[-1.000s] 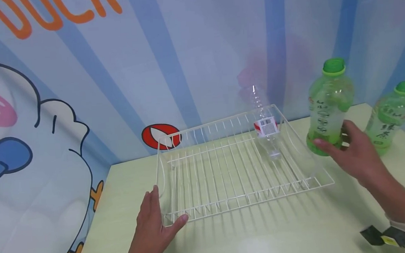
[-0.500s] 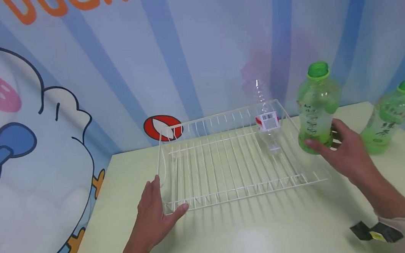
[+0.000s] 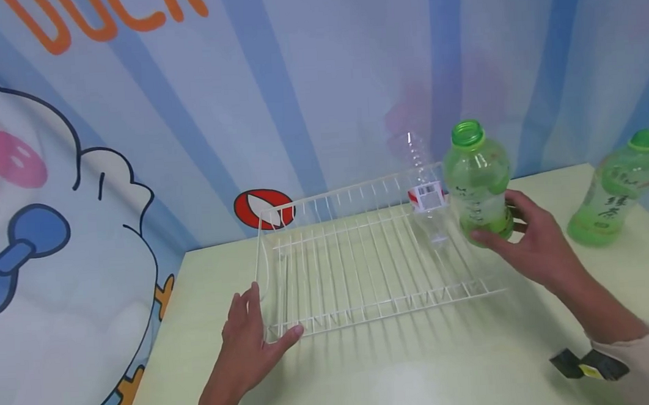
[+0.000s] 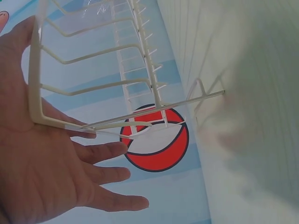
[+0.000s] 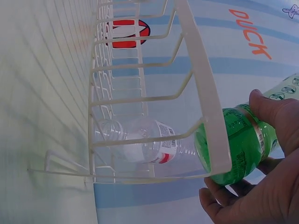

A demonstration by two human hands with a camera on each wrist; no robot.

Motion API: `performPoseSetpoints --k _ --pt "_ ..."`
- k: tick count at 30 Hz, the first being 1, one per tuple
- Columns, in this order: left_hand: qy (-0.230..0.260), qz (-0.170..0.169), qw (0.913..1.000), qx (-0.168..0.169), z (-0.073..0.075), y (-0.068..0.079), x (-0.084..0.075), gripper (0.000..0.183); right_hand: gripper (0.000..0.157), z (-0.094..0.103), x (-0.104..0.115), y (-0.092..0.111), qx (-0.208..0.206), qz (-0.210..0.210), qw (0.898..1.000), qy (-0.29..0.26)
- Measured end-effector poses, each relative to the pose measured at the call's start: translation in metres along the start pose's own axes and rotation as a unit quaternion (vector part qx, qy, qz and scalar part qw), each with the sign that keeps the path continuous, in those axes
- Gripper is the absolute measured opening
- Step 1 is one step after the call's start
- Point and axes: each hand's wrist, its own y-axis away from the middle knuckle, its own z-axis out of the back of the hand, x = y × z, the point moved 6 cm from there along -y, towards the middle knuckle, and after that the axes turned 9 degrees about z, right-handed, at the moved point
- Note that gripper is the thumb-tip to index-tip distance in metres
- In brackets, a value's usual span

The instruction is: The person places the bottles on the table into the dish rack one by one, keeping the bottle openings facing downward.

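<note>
Bottle in hand (image 3: pixel 477 176): green, open-necked and upright, it hangs at two o'clock of the wire rack (image 5: pixel 206 88), its base overlapping the rim in the right wrist view; whether the two touch cannot be told.
Right hand (image 3: pixel 536 243): fingers and thumb clamp the bottle low on its body, reaching in from four o'clock.
Latest shift: over the past second the bottle travels toward nine o'clock, away from the second green bottle (image 3: pixel 613 199) and up to the rack, so the work, by the look of it, now centres on the rack's right end.
Left hand (image 3: pixel 249 344): fingers straight and spread, thumb apart, it rests against the rack's corner at eight o'clock.
Clear bottle (image 3: pixel 427 197): stands inside the rack toward one o'clock, near the held one.
Desk (image 3: pixel 394 376): bears the rack and, at three o'clock, the untouched second green bottle.
</note>
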Motion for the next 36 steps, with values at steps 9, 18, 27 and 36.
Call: performPoseSetpoints --k 9,18,27,36 --pt "-0.005 -0.005 1.0000 0.003 0.004 0.000 -0.002 0.121 0.069 -0.007 0.011 0.000 0.018 0.048 0.998 0.034" --pt "0.006 -0.041 0.9991 -0.007 0.008 0.001 -0.002 0.092 0.072 -0.011 0.019 -0.006 0.037 0.099 0.993 0.062" --pt "0.013 -0.063 0.9968 -0.047 0.016 0.001 -0.009 0.083 0.074 -0.014 0.027 -0.013 0.048 0.153 0.983 0.091" --pt "0.082 -0.167 0.9641 -0.190 0.040 0.007 -0.027 0.061 0.077 -0.019 0.033 -0.016 0.058 0.176 0.979 0.090"
